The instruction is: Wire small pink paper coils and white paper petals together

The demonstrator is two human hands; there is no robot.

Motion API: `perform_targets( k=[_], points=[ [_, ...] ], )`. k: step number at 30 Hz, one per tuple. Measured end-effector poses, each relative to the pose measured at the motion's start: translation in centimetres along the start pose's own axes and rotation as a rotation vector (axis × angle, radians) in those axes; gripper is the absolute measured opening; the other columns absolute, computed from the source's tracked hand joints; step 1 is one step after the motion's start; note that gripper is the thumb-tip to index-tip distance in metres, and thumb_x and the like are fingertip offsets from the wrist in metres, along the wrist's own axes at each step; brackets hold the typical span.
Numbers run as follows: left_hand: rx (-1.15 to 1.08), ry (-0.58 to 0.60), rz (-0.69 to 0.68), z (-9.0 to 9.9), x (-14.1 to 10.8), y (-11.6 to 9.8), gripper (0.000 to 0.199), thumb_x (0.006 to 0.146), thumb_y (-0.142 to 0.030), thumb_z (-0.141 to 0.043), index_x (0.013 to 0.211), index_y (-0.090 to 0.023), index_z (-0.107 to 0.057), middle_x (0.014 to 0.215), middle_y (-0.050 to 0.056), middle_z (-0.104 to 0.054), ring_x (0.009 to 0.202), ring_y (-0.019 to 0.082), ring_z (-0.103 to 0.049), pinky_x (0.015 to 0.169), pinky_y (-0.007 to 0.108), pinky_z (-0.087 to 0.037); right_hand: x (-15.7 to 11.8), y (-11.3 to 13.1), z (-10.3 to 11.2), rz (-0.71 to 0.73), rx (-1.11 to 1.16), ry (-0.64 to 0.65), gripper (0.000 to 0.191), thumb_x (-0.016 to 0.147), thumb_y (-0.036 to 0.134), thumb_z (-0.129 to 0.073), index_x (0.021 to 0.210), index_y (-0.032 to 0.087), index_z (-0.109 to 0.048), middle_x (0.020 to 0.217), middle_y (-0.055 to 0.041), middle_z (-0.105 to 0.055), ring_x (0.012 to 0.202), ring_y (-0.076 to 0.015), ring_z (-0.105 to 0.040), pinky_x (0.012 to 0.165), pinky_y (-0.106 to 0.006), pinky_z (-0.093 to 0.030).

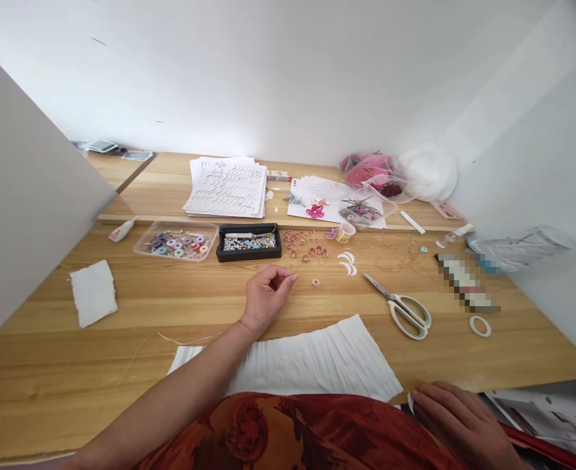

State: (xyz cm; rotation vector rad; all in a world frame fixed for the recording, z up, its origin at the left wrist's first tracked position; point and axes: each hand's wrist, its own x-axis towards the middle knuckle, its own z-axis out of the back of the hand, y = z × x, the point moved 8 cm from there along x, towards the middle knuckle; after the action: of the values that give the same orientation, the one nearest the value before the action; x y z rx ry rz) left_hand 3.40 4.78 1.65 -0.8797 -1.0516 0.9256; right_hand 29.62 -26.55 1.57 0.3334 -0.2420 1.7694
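My left hand reaches over the middle of the table, thumb and forefinger pinched on a thin copper-coloured thread. Just right of its fingertips lies a small pink ring-shaped bead. Behind it are pinkish-brown loops with thin tails. At the table's front edge, on the right, is my right hand, its fingers curled together and a small white piece showing at the fingertips; what that is stays unclear. A white crinkled cloth lies under my left forearm. White crescent pieces lie beyond the bead.
Scissors point away, left of a white ring. Behind are a clear box of beads, a black tray, paper sheets and plastic bags. A glue bottle and white cloth piece lie left.
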Motion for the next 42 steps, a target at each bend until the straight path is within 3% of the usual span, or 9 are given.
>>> perform_targets(
  k=[3, 10, 18, 24, 28, 30, 36, 39, 42],
  points=[
    [-0.005, -0.003, -0.001, 0.0, 0.0, 0.1, 0.017, 0.085, -0.034, -0.07, 0.076, -0.019, -0.071, 0.072, 0.002, -0.067, 0.063, 0.014, -0.057, 0.062, 0.027, -0.047, 0.4, -0.1, 0.4, -0.004, -0.002, -0.005, 0.029, 0.09, 0.016, -0.066, 0.111, 0.034, -0.073, 0.102, -0.0031, -0.08, 0.091, -0.0252, -0.075, 0.084, -0.039, -0.058],
    [-0.022, -0.002, 0.001, -0.1, 0.0, 0.1, 0.016, 0.085, -0.033, -0.07, 0.076, -0.019, -0.072, 0.071, 0.002, -0.067, 0.062, 0.014, -0.057, 0.061, 0.027, -0.047, 1.5, 1.1, 1.3, 0.193, -0.034, 0.1, 0.029, 0.097, 0.03, -0.054, 0.116, 0.028, -0.074, 0.107, -0.0073, -0.08, 0.094, -0.0249, -0.076, 0.08, -0.035, -0.058],
    [-0.016, 0.001, -0.007, 0.0, 0.0, 0.0, 0.016, 0.085, -0.032, -0.07, 0.076, -0.019, -0.072, 0.071, 0.002, -0.067, 0.062, 0.013, -0.056, 0.061, 0.027, -0.046, 1.1, 0.8, 0.7, 0.006, 0.077, -0.005, 0.022, 0.09, 0.022, -0.067, 0.11, 0.03, -0.074, 0.098, -0.0032, -0.079, 0.09, -0.0238, -0.074, 0.081, -0.036, -0.056],
    [-0.041, 0.021, -0.037, -0.4, 0.0, 0.1, 0.014, 0.086, -0.03, -0.071, 0.076, -0.019, -0.072, 0.075, 0.002, -0.069, 0.068, 0.014, -0.059, 0.061, 0.025, -0.045, 3.8, -2.1, 1.4, -0.437, 0.391, -0.022, 0.009, 0.088, 0.035, -0.07, 0.092, 0.029, -0.075, 0.089, -0.004, -0.076, 0.077, -0.0228, -0.071, 0.071, -0.032, -0.058],
    [-0.079, 0.004, -0.016, -0.4, 0.1, 0.3, 0.013, 0.085, -0.029, -0.072, 0.076, -0.02, -0.073, 0.082, 0.004, -0.069, 0.078, 0.016, -0.063, 0.057, 0.022, -0.045, 8.5, -4.0, 0.4, -0.848, 0.675, 0.066, 0.029, 0.082, 0.053, -0.074, 0.082, 0.023, -0.073, 0.076, -0.0035, -0.072, 0.066, -0.0191, -0.062, 0.062, -0.029, -0.05],
    [-0.096, -0.026, -0.001, -0.2, 0.2, 0.5, 0.014, 0.086, -0.03, -0.071, 0.077, -0.02, -0.073, 0.084, 0.005, -0.069, 0.079, 0.016, -0.063, 0.057, 0.022, -0.046, 12.5, -2.7, -1.0, -0.901, 0.962, 0.121, 0.035, 0.082, 0.055, -0.074, 0.079, 0.021, -0.07, 0.07, -0.0032, -0.067, 0.06, -0.0152, -0.053, 0.057, -0.027, -0.044],
    [-0.202, -0.113, 0.039, 0.6, 0.4, 1.5, 0.015, 0.086, -0.034, -0.072, 0.082, -0.019, -0.074, 0.095, 0.008, -0.065, 0.084, 0.017, -0.063, 0.059, 0.022, -0.051, 25.5, 5.5, -5.7, -0.701, 1.569, 0.096, 0.03, 0.077, 0.045, -0.083, 0.079, 0.02, -0.068, 0.067, -0.0004, -0.066, 0.058, -0.0106, -0.049, 0.057, -0.025, -0.038],
    [-0.303, -0.137, 0.089, 0.9, 0.7, 2.1, 0.015, 0.084, -0.034, -0.074, 0.084, -0.018, -0.073, 0.093, 0.007, -0.066, 0.084, 0.016, -0.065, 0.068, 0.025, -0.055, 29.3, 8.3, -8.0, -0.642, 1.757, 0.021, 0.028, 0.075, 0.044, -0.085, 0.076, 0.021, -0.068, 0.064, 0.0017, -0.062, 0.056, -0.0094, -0.047, 0.054, -0.023, -0.035],
    [-0.455, -0.154, 0.241, 1.0, 1.0, 3.1, 0.022, 0.081, -0.036, -0.077, 0.089, -0.017, -0.07, 0.084, 0.004, -0.069, 0.07, 0.012, -0.063, 0.064, 0.024, -0.055, 31.1, 8.7, -9.7, -0.632, 1.853, -0.015, 0.026, 0.074, 0.041, -0.086, 0.076, 0.021, -0.07, 0.065, 0.0022, -0.062, 0.058, -0.0091, -0.049, 0.053, -0.022, -0.034]
  ],
)
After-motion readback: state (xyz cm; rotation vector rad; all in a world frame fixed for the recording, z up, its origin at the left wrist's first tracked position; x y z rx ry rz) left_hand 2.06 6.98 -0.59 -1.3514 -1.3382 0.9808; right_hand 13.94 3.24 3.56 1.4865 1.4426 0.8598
